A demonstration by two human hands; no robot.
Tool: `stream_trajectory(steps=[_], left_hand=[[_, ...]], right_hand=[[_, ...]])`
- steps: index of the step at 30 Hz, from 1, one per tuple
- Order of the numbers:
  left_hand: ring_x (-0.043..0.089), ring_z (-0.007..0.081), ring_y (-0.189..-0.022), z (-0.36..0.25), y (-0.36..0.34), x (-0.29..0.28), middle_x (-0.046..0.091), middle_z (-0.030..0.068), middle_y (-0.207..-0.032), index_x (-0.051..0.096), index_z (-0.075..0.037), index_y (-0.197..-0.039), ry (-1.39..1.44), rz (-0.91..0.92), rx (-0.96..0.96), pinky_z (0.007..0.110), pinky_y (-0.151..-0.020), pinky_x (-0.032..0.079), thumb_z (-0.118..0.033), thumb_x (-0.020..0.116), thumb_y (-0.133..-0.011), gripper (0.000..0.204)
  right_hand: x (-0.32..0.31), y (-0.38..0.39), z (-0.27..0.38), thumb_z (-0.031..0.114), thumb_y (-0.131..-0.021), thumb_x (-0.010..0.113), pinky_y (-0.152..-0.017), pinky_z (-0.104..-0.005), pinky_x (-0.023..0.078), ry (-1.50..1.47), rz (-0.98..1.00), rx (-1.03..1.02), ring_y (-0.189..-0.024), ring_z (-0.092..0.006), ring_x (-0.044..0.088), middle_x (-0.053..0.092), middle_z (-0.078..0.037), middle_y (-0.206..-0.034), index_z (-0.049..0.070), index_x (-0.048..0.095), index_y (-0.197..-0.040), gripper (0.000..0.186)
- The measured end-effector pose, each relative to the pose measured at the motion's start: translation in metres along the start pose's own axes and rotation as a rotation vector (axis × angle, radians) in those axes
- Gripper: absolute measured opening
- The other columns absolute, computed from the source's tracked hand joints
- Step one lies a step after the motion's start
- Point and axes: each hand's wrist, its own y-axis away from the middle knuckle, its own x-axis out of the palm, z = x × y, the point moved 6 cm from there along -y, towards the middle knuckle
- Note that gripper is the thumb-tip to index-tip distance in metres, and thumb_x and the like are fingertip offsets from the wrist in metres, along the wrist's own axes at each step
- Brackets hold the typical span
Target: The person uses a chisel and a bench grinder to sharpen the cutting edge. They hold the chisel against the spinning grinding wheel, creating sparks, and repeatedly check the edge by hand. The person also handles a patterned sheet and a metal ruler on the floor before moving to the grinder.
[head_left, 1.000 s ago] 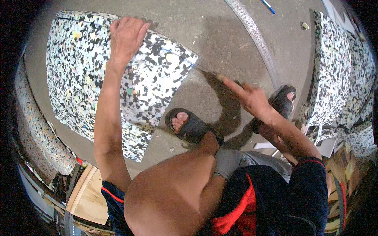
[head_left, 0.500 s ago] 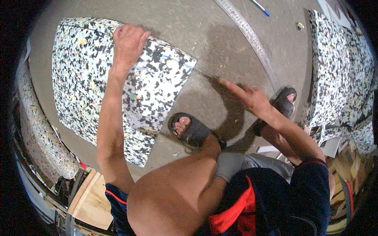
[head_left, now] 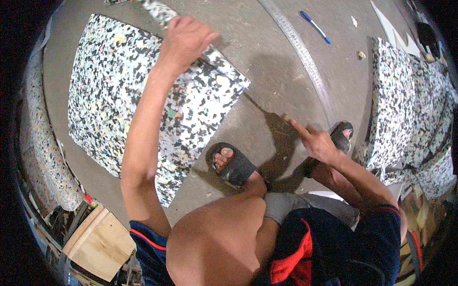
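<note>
A speckled black-and-white foam sheet [head_left: 129, 90] lies on the floor at the left. Along its far edge a narrow foam strip [head_left: 223, 63] is parted from it at the left and bends up and away. My left hand [head_left: 183, 43] is closed around this strip near its middle, fingers curled over the far side. My right hand [head_left: 318, 143] is closed on a thin-bladed knife [head_left: 255, 102], index finger stretched along it. The blade reaches toward the sheet's right corner, where a blue line marks the surface; whether the tip touches the foam is hard to tell.
A long metal ruler [head_left: 303, 55] lies on the floor beyond my right hand, with a blue pen [head_left: 315, 27] farther right. More speckled foam pieces [head_left: 393, 102] are stacked at the right. My sandalled foot [head_left: 231, 162] is close to the sheet's near right edge. A wooden box [head_left: 102, 243] stands lower left.
The far-edge strip now stands away from the sheet at the left. My left hand has moved right and farther with it. My right hand has shifted right and nearer with the knife.
</note>
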Motion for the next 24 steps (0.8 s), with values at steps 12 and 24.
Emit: stream_trajectory(steps=[12,24], left_hand=[[0.06,0.023,-0.09,0.018,0.015,-0.013,0.064,0.0034,-0.081,0.066,-0.012,-0.082,-0.131,-0.128,-0.061,0.041,-0.091,0.043,-0.028,0.068,-0.09,0.019],[0.048,0.0249,-0.063,0.001,0.047,-0.103,0.05,0.0066,-0.063,0.053,-0.012,-0.071,-0.221,-0.214,-0.283,0.04,-0.06,0.037,-0.028,0.064,-0.091,0.028]], right_hand=[[0.025,0.048,-0.042,0.01,-0.088,0.062,-0.055,-0.0458,0.055,0.123,0.063,-0.032,-0.067,-0.0368,0.066,0.061,-0.018,-0.093,0.019,0.025,-0.156,0.077],[-0.07,-0.133,0.012,0.01,-0.09,0.061,-0.063,-0.0462,0.055,0.072,-0.37,0.018,-0.077,-0.0398,0.066,0.063,-0.023,-0.102,0.015,0.036,-0.15,0.065]])
